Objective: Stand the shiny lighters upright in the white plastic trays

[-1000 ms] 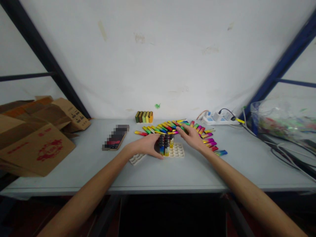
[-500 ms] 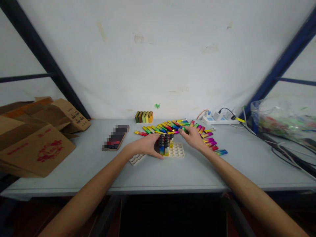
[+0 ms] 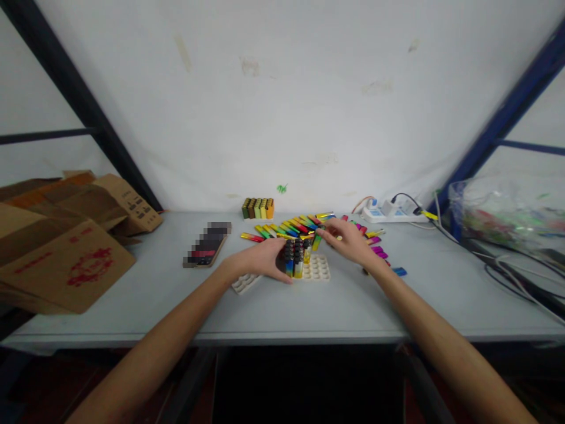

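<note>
My left hand [image 3: 265,259] is cupped round a block of upright lighters [image 3: 293,262], its thumb at the front and its fingers partly hidden behind them. These lighters have dark tops and stand in a white tray with round holes [image 3: 318,268], whose right part shows bare holes. My right hand [image 3: 346,240] pinches a green and yellow lighter [image 3: 316,242] by its upper end. That lighter is roughly upright, above the tray's back edge and just right of the standing ones. Behind both hands, loose shiny rainbow-coloured lighters [image 3: 289,227] lie in a fanned row.
A second white tray [image 3: 246,284] lies partly under my left hand. Against the wall stands a block of yellow, green and orange lighters [image 3: 258,208]. A phone [image 3: 207,244] and cardboard boxes [image 3: 66,259] are on the left; a power strip [image 3: 391,210], cables and a plastic bag [image 3: 507,212] on the right.
My right hand has lifted a lighter from the loose row and brought it upright beside the standing ones, towards the tray. The left hand stays in place.
</note>
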The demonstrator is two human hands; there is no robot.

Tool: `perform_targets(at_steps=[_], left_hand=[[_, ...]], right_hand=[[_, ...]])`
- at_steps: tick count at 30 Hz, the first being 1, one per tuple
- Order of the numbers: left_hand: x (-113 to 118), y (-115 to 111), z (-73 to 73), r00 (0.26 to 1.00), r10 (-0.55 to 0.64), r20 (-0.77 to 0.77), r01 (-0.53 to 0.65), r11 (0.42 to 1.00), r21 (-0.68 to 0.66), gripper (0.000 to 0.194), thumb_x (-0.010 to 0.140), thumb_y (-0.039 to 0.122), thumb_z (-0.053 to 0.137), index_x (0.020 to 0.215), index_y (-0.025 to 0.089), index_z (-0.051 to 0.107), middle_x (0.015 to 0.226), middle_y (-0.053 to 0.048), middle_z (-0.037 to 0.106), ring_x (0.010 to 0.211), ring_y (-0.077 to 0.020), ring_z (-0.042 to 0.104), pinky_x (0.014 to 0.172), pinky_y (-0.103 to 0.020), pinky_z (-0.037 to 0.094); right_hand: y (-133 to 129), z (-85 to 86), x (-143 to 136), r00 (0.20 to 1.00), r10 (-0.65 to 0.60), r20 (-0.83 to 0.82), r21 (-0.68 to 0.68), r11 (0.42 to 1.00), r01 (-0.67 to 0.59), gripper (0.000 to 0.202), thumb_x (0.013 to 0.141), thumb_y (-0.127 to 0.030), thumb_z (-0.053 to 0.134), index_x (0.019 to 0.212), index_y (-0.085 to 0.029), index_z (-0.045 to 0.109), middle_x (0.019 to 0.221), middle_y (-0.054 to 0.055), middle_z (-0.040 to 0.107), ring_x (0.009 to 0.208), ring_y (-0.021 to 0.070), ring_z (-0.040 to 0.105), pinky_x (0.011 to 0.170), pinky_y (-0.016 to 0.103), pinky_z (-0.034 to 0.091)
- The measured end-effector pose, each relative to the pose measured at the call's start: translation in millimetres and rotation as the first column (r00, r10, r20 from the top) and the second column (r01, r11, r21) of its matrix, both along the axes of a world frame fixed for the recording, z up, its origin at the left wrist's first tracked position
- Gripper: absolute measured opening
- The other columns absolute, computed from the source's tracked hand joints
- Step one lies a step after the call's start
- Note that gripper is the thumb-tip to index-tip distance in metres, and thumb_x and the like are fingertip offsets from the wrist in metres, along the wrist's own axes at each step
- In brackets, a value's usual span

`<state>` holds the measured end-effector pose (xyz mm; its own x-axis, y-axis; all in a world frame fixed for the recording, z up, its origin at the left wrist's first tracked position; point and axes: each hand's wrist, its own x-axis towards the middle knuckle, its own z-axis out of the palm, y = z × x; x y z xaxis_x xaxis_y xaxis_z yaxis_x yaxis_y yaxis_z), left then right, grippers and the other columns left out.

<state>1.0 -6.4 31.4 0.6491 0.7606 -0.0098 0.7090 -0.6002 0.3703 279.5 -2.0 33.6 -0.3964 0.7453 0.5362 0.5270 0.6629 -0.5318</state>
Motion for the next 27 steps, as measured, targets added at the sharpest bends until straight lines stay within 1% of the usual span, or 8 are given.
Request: perform_targets(at_steps=[2, 4, 7, 12, 16, 22, 24, 27], left_hand=[[-0.4, 0.4, -0.3, 1.0, -0.009, 0.013, 0.009, 1.0, 0.005, 0.082, 0.058, 0.066, 0.087, 0.117, 0.016, 0.059, 0.121, -0.015, 0.068, 0.112, -0.0361, 0.065, 0.096, -0.041, 0.05], [-1.0, 1.0, -1.4, 0.999, -0.02, 0.033, 0.02, 1.0, 0.007, 0.082, 0.058, 0.066, 0.087, 0.118, 0.017, 0.059, 0.122, -0.014, 0.068, 0.112, -0.0357, 0.065, 0.096, -0.041, 0.05], [-2.1, 2.3, -3.9, 0.999, -0.02, 0.046, 0.02, 1.0, 0.008, 0.083, 0.057, 0.066, 0.088, 0.119, 0.017, 0.06, 0.12, -0.014, 0.069, 0.11, -0.0359, 0.066, 0.094, -0.041, 0.051], [-4.3, 4.0, -7.5, 0.997, -0.029, 0.069, 0.029, 1.0, 0.005, 0.085, 0.057, 0.064, 0.089, 0.122, 0.018, 0.059, 0.12, -0.013, 0.07, 0.112, -0.0356, 0.066, 0.094, -0.04, 0.05], [-4.9, 4.5, -8.5, 0.996, -0.037, 0.085, 0.037, 0.999, -0.001, 0.087, 0.057, 0.064, 0.089, 0.124, 0.018, 0.058, 0.121, -0.013, 0.069, 0.115, -0.0363, 0.065, 0.095, -0.041, 0.05], [-3.4, 3.7, -6.2, 0.997, -0.03, 0.076, 0.03, 1.0, -0.004, 0.087, 0.056, 0.064, 0.089, 0.123, 0.018, 0.059, 0.121, -0.013, 0.069, 0.114, -0.0364, 0.065, 0.095, -0.041, 0.05], [-2.6, 2.5, -4.1, 0.998, -0.024, 0.066, 0.024, 1.0, -0.005, 0.084, 0.056, 0.064, 0.089, 0.119, 0.017, 0.06, 0.12, -0.013, 0.069, 0.112, -0.0365, 0.066, 0.094, -0.041, 0.05], [-1.6, 0.9, -1.1, 0.998, -0.017, 0.061, 0.018, 1.0, -0.017, 0.08, 0.056, 0.063, 0.09, 0.115, 0.017, 0.061, 0.119, -0.014, 0.069, 0.111, -0.0374, 0.066, 0.093, -0.041, 0.051]], right_hand=[[-3.5, 4.4, 3.6, 0.996, 0.051, -0.078, -0.141, 0.988, -0.061, 0.045, 0.099, -0.058, 0.054, 0.076, -0.02, 0.059, 0.064, 0.0, 0.058, 0.058, 0.0142, 0.053, 0.056, 0.027, 0.041], [-6.8, 6.8, 6.3, 0.981, 0.106, -0.16, -0.256, 0.956, -0.145, 0.043, 0.096, -0.059, 0.059, 0.079, -0.019, 0.06, 0.062, -0.001, 0.06, 0.055, 0.0137, 0.056, 0.052, 0.026, 0.041], [-10.0, 6.4, 6.6, 0.972, 0.172, -0.158, -0.322, 0.922, -0.216, 0.04, 0.089, -0.058, 0.069, 0.086, -0.018, 0.065, 0.065, 0.001, 0.067, 0.058, 0.0156, 0.062, 0.055, 0.026, 0.046], [-11.6, 0.1, 0.3, 0.977, 0.212, 0.039, -0.31, 0.932, -0.19, 0.033, 0.086, -0.051, 0.073, 0.093, -0.019, 0.068, 0.071, 0.002, 0.072, 0.064, 0.0177, 0.067, 0.06, 0.027, 0.05], [-13.0, -0.4, -2.3, 0.976, 0.199, 0.091, -0.277, 0.946, -0.167, 0.029, 0.085, -0.046, 0.075, 0.093, -0.018, 0.069, 0.073, 0.002, 0.073, 0.066, 0.0176, 0.067, 0.062, 0.026, 0.049], [-12.6, 5.2, -1.7, 0.96, 0.231, 0.161, -0.229, 0.955, -0.191, 0.027, 0.09, -0.044, 0.071, 0.096, -0.018, 0.072, 0.075, 0.003, 0.073, 0.067, 0.0174, 0.066, 0.064, 0.026, 0.048], [-12.0, 2.6, -4.9, 0.959, 0.232, 0.163, -0.236, 0.953, -0.191, 0.029, 0.091, -0.046, 0.07, 0.093, -0.017, 0.072, 0.073, 0.003, 0.071, 0.065, 0.0165, 0.064, 0.062, 0.025, 0.046], [-12.4, -2.5, -11.9, 0.954, 0.233, 0.188, -0.253, 0.95, -0.183, 0.032, 0.088, -0.048, 0.073, 0.081, -0.017, 0.068, 0.067, 0.0, 0.067, 0.059, 0.0139, 0.058, 0.057, 0.023, 0.041]])
